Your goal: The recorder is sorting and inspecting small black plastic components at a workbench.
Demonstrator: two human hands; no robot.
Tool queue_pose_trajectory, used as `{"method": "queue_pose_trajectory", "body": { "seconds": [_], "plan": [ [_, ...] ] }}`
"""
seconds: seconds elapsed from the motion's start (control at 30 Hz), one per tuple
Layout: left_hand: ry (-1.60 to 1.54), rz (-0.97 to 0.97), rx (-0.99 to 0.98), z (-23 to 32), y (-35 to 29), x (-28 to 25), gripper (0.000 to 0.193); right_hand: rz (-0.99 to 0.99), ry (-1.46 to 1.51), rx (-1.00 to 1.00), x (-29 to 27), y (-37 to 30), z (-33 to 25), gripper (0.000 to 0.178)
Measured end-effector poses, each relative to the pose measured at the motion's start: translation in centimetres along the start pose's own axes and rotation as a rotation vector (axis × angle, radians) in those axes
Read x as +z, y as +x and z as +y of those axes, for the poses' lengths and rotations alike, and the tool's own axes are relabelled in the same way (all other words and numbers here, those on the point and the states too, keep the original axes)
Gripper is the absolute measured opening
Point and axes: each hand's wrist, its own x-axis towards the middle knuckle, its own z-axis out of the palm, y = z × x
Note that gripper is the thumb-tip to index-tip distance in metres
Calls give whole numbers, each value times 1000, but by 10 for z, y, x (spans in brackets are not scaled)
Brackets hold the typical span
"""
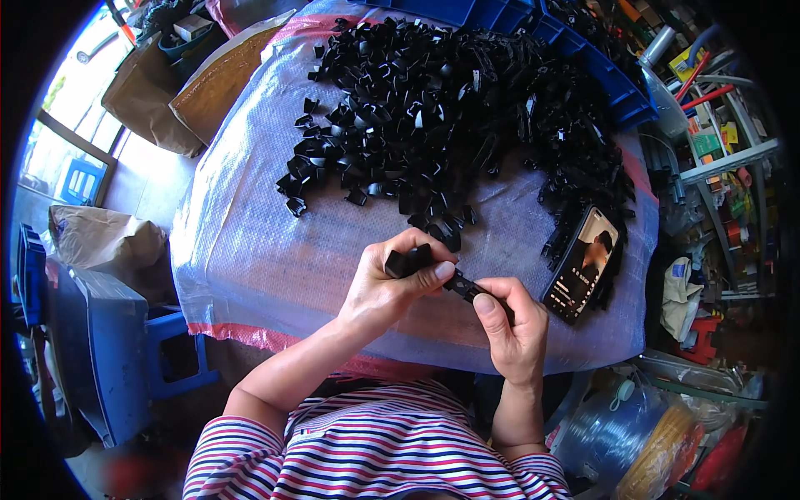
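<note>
Over the near part of the covered table, my left hand [385, 279] is closed around small black plastic pieces [408, 262], pinching with thumb and forefinger. My right hand [515, 325] grips a slim black plastic strip [467, 288], whose far end meets the fingers of the left. Whether the strip and the left hand's pieces are joined, I cannot tell. Beyond both hands spreads a large heap of loose black plastic parts [400, 125], short angled ones on the left and longer ones toward the right.
A lit phone [582, 262] leans on black parts right of my right hand. Blue plastic crates [583, 58] border the heap at the back. A white woven sheet [242, 250] covers the table. Blue stools [179, 354] stand left; loaded shelves [729, 167] and coiled tubing [608, 433] are right.
</note>
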Motion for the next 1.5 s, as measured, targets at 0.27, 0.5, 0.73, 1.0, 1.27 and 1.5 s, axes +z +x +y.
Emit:
{"method": "queue_pose_trajectory", "body": {
  "seconds": [0.27,0.5,0.73,1.0,1.27,1.5],
  "plan": [
    [217,36,168,-2,-12,3,15,18,-24,-37,17,3,8,13],
    [-550,-52,-64,-6,-10,2,29,44,-121,-114,40,17,-9,20],
    [-1068,-291,-207,-3,5,-34,37,117,-977,-412,-12,122,24,35],
    [-1235,-508,-227,-9,0,-25,57,-1,-861,-442,-3,119,43,14],
    [-1338,-554,-239,-14,2,-25,53,40,-152,-160,-8,64,8,17],
    [-1241,-414,-214,-1,0,-23,58,7,-14,-48,-10,34,25,17]
  ]
}}
